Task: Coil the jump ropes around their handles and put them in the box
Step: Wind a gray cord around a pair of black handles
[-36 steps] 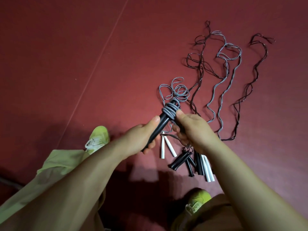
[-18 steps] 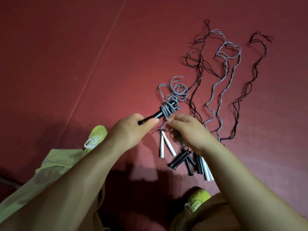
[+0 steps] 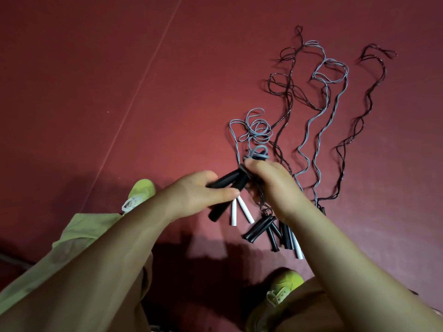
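So the left hand (image 3: 196, 197) has its fingers curled round a pair of black handles (image 3: 227, 185), thumb laid along the underside, and the handles poke out both ways: one end hangs down past the hand toward the floor, the other runs up and right into the other hand. The right hand (image 3: 271, 185) is bunched up at the top end of those handles, fingertips pinching a few turns of grey rope (image 3: 257, 152) that sit wrapped around them. A small loop of that grey rope sticks up just above the fingers. The rest of it trails off to a loose tangle of grey loops (image 3: 254, 128) lying on the dark red floor (image 3: 119, 92) just beyond the hands.

Under and right below the hands there's a pile of other handles on the floor: two white ones (image 3: 239, 212) fanned apart, then a cluster of black ones (image 3: 261, 227) with another white handle (image 3: 297, 250) partly tucked under the right forearm. Their ropes stretch away from the person in wavy lines, a grey rope (image 3: 318, 130) in the middle with dark ropes (image 3: 354, 123) either side, ending in loops at the far end.

Nearer the camera you get light green trousers (image 3: 79, 238) and two yellow-green shoes, the left shoe (image 3: 140, 192) beside the left wrist and the right shoe (image 3: 282, 291) down below the right arm. A thin pale line (image 3: 134, 97) runs diagonally across the floor on the left. Can't see the box anywhere in this shot.
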`<state>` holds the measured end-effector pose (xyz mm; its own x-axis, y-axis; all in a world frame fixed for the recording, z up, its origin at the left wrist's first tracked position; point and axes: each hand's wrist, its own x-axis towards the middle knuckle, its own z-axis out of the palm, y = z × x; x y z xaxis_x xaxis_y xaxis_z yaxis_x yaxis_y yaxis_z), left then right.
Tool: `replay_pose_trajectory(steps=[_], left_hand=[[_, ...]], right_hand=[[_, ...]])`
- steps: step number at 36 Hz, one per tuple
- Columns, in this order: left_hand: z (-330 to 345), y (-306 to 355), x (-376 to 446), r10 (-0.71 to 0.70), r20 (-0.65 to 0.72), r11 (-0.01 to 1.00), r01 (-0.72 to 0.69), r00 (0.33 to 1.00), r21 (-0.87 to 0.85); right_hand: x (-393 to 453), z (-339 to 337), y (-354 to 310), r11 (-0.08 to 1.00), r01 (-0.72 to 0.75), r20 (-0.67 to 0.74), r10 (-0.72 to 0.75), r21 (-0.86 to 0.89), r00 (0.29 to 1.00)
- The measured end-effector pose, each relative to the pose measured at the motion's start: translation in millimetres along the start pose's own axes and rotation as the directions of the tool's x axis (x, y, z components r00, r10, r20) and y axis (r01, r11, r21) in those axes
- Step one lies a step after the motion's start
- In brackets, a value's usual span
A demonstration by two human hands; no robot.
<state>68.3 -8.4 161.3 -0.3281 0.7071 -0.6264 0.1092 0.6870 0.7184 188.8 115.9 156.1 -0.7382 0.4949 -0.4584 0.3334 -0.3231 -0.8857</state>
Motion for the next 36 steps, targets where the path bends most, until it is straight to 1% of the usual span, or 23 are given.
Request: replay_pose_trajectory(steps=[1,3,4,5,6,7,8,9,11,12,13,16,17,18,20,21,23,25,27,31,36], left_hand=[[1.2,3.0,-2.8,0.001,0.074,0.993,0.008,0.997,-0.12],[1.1,7.9,-7.5,-0.019,0.245,0.938,0.102,0.969,-0.332],[0.6,7.4,-8.2,0.003,0.359,0.897,0.156,0.933,-0.413],[1.2,6.5,-8.7,0.058,0.468,0.844,0.206,0.882,-0.494],[2.2,5.0,-8.8,0.131,0.546,0.788,0.247,0.828,-0.564],[4.1,4.4,-8.7,0.201,0.588,0.725,0.285,0.783,-0.627],[6.5,3.1,-8.3,0.258,0.606,0.672,0.311,0.752,-0.672],[8.6,3.4,-8.6,0.298,0.617,0.63,0.336,0.728,-0.701],[9.9,3.8,-8.8,0.333,0.627,0.582,0.37,0.704,-0.724],[9.2,5.3,-9.0,0.325,0.622,0.576,0.373,0.712,-0.728],[7.9,9.3,-10.3,0.295,0.609,0.577,0.37,0.736,-0.728],[6.8,19.4,-13.9,0.141,0.503,0.627,0.317,0.852,-0.712],[7.5,20.5,-14.1,0.095,0.451,0.674,0.276,0.887,-0.685],[8.6,18.9,-13.2,0.059,0.393,0.744,0.222,0.918,-0.63],[11.0,12.7,-9.9,-0.005,0.276,0.866,0.142,0.961,-0.479],[12.6,11.2,-9.2,-0.039,0.218,0.899,0.129,0.975,-0.419],[15.3,9.6,-7.6,-0.078,0.129,0.937,0.117,0.989,-0.328],[18.2,9.2,-6.2,-0.071,0.063,0.963,0.085,0.995,-0.254],[18.9,6.6,-3.9,-0.051,0.007,0.977,0.052,0.999,-0.207],[15.5,0.8,0.0,-0.011,-0.086,0.998,0.005,0.996,-0.067],[13.0,-0.7,1.5,-0.005,-0.141,0.999,0.012,0.99,0.052]], right_hand=[[0.4,0.1,0.7,0.999,0.015,0.006,-0.015,0.035,1.0],[1.0,1.0,1.8,0.993,0.025,0.028,-0.028,0.119,0.999],[1.1,1.1,1.8,0.984,0.02,0.047,-0.029,0.175,0.998],[0.2,1.2,0.3,0.971,0.008,0.073,-0.026,0.237,0.997],[-1.5,0.9,-1.6,0.957,-0.009,0.112,-0.025,0.29,0.993],[-3.9,0.8,-4.4,0.943,-0.033,0.158,-0.021,0.33,0.987],[-5.9,0.2,-6.1,0.934,-0.054,0.207,-0.022,0.354,0.978],[-7.1,-0.7,-7.7,0.929,-0.067,0.249,-0.028,0.364,0.968],[-6.6,-2.7,-8.9,0.945,-0.059,0.294,-0.04,0.321,0.955],[-4.9,-3.4,-8.8,0.956,-0.05,0.303,-0.042,0.291,0.952],[-3.5,-3.7,-8.7,0.962,-0.046,0.302,-0.039,0.269,0.953],[-0.1,-5.0,-5.1,0.979,-0.047,0.285,-0.011,0.197,0.959],[0.5,-5.1,-3.2,0.986,-0.041,0.276,-0.006,0.162,0.961],[1.3,-5.5,-0.5,0.993,-0.031,0.263,0.0,0.114,0.965],[2.3,-5.2,3.9,0.999,-0.037,0.233,0.033,0.011,0.972],[2.0,-4.8,4.8,0.998,-0.046,0.223,0.052,-0.032,0.973],[1.4,-4.0,5.7,0.992,-0.058,0.217,0.081,-0.11,0.973],[0.1,-3.0,4.0,0.98,-0.067,0.195,0.104,-0.188,0.975],[-0.7,-2.2,2.8,0.971,-0.066,0.161,0.105,-0.23,0.981],[-0.1,-0.4,4.9,0.959,-0.084,0.065,0.106,-0.272,0.992],[2.7,-0.7,8.9,0.95,-0.104,0.028,0.117,-0.293,0.993]])
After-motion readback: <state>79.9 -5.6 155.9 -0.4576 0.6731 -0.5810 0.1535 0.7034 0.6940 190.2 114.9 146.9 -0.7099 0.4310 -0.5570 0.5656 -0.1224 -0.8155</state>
